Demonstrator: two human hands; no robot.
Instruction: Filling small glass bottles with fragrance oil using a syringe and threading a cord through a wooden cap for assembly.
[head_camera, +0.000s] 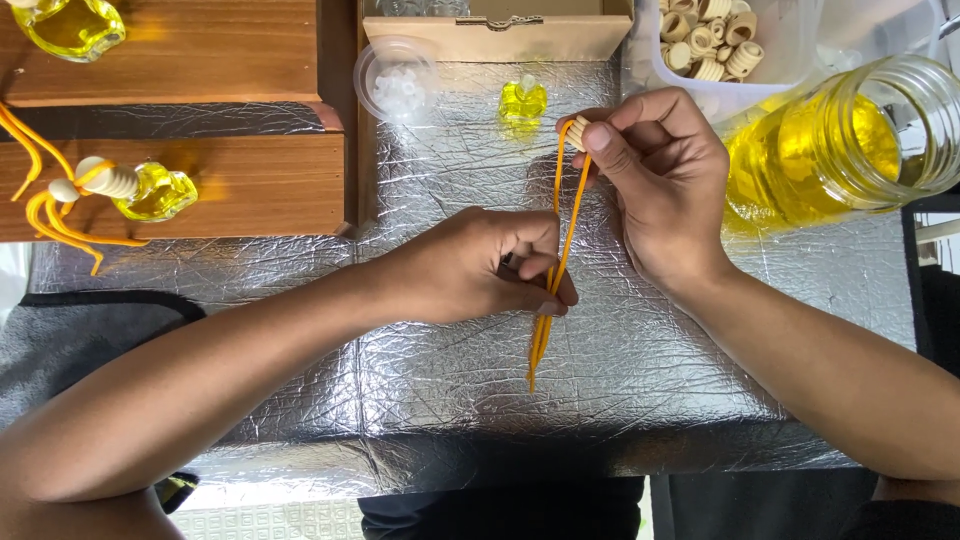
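Right hand (665, 180) pinches a small wooden bead (579, 132) threaded on a looped orange cord (562, 250); left hand (490, 268) grips the cord's lower strands, whose ends hang below it. Both are above the foil-covered table (450, 400). Behind them stand a small yellow bottle (522, 101), a tub of beads (715, 45) and a large jar of yellow liquid (830, 140).

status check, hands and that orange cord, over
Right hand pinches wooden bead on orange cord. Left hand grips cord lower down. Nothing blocking.
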